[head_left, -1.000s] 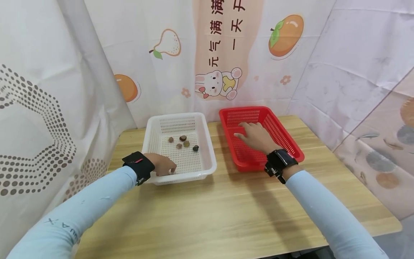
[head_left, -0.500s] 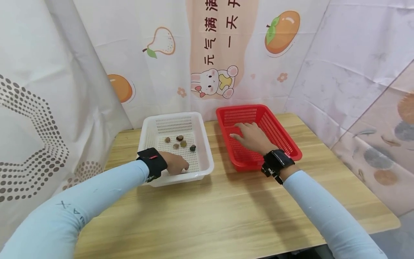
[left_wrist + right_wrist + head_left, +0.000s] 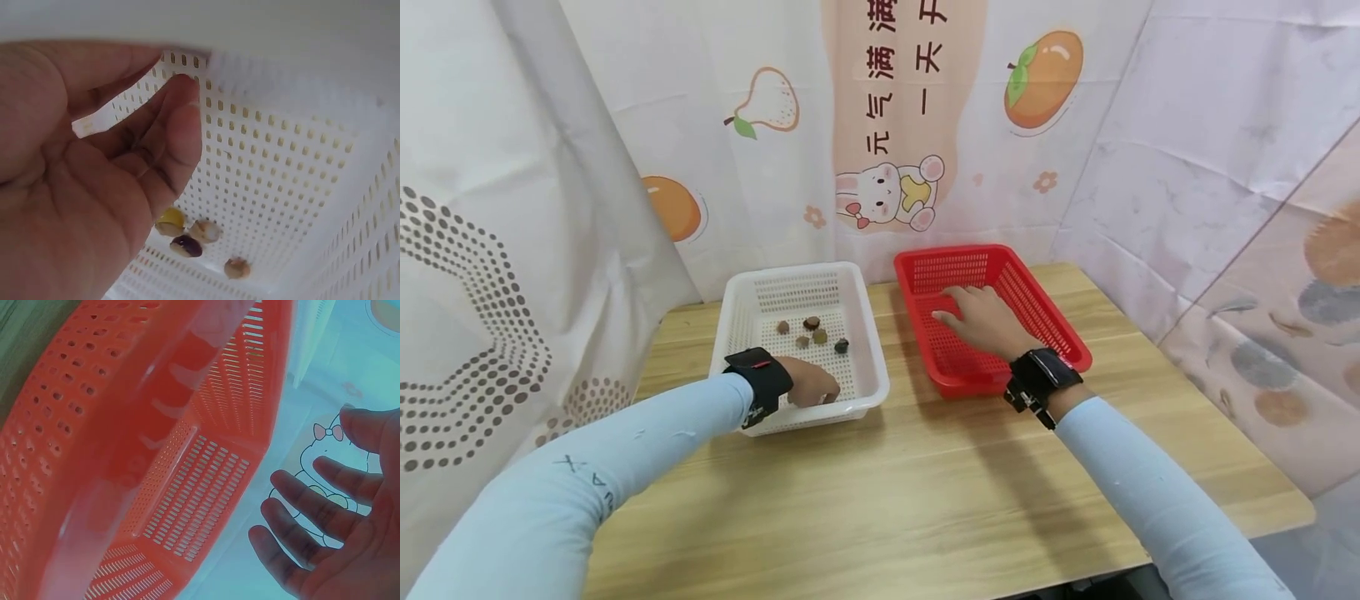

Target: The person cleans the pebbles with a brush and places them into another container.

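Observation:
My left hand (image 3: 811,385) reaches down into the near side of the white basket (image 3: 874,367). In the left wrist view the fingers (image 3: 184,134) bend loosely, apart from the thumb, with nothing seen between them. Several small rounded, shell-like pieces lie on the basket floor beyond that hand: a dark one (image 3: 842,346), a yellowish one (image 3: 820,336) and brownish ones (image 3: 782,327). Over the red basket (image 3: 955,389) hovers my right hand (image 3: 983,319), its fingers spread and holding nothing. No contents show in the visible part of the red basket.
Both baskets stand side by side on a wooden table (image 3: 880,500), a narrow strip of tabletop between them. Behind them hangs a printed curtain (image 3: 700,100), with more curtain on both sides. Each wrist wears a black strap (image 3: 1041,379).
My left hand has moved right and further over the white basket's near side, then settled there. The right hand stays above the red basket. The head view has shifted slightly.

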Action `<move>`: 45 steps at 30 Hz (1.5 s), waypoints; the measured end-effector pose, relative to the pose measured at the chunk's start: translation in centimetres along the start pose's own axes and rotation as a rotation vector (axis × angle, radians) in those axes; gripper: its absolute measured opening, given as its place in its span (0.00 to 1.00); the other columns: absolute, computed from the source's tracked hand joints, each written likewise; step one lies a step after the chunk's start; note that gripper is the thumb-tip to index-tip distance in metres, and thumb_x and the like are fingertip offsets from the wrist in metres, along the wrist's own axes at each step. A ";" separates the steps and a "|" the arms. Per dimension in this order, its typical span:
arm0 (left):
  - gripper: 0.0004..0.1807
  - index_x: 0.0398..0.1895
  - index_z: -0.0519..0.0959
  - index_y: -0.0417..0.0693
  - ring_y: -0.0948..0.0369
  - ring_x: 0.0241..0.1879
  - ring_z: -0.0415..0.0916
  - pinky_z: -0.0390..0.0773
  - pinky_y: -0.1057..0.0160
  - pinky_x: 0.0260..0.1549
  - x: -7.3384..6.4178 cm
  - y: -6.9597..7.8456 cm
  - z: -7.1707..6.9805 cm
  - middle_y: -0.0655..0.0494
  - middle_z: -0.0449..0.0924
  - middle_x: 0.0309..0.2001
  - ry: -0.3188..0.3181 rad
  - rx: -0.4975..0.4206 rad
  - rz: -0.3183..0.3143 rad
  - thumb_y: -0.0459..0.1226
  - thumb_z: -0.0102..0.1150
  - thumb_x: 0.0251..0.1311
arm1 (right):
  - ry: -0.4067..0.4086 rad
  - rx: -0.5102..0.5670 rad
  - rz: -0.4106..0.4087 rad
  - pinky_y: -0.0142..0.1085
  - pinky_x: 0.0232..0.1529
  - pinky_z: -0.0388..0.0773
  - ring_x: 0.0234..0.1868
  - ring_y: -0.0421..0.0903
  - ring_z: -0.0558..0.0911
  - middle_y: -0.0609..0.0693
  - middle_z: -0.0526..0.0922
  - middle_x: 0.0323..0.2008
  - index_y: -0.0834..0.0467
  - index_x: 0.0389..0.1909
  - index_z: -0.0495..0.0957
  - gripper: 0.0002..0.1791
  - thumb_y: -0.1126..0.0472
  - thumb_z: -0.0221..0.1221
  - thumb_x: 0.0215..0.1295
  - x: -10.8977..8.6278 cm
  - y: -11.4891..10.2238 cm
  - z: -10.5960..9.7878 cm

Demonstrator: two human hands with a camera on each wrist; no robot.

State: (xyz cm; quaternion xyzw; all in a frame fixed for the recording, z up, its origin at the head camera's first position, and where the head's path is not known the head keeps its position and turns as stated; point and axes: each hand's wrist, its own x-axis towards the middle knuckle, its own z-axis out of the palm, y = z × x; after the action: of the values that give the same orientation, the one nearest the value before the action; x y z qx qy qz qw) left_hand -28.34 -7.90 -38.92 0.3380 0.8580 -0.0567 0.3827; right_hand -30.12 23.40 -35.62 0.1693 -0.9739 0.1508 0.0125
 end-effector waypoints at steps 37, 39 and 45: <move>0.11 0.54 0.77 0.45 0.56 0.30 0.82 0.82 0.57 0.32 -7.7 -3.3 -0.7 0.50 0.80 0.33 0.547 -0.545 0.228 0.28 0.56 0.72 | -0.011 0.005 -0.024 0.60 0.67 0.64 0.57 0.61 0.78 0.63 0.81 0.57 0.65 0.66 0.72 0.29 0.47 0.58 0.77 -0.6 1.5 1.6; 0.12 0.54 0.79 0.43 0.57 0.28 0.82 0.83 0.56 0.32 -8.5 -3.8 -0.7 0.51 0.79 0.31 0.543 -0.527 0.211 0.27 0.55 0.72 | -0.007 0.008 -0.024 0.58 0.64 0.67 0.55 0.60 0.78 0.63 0.82 0.55 0.64 0.65 0.73 0.28 0.47 0.59 0.77 -0.7 1.6 1.7; 0.08 0.45 0.82 0.38 0.54 0.26 0.81 0.79 0.57 0.29 -9.9 -5.1 0.5 0.52 0.81 0.30 0.441 -0.533 0.128 0.24 0.53 0.71 | 0.023 0.070 -0.052 0.46 0.45 0.78 0.39 0.51 0.79 0.55 0.84 0.40 0.63 0.56 0.80 0.21 0.51 0.62 0.75 -1.5 0.0 1.8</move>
State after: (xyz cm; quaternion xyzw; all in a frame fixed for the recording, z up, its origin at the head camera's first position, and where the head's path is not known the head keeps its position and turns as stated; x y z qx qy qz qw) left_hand -26.44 -17.31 -33.26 0.2836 0.8816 0.2677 0.2658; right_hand -28.67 23.31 -37.49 0.1933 -0.9630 0.1865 0.0219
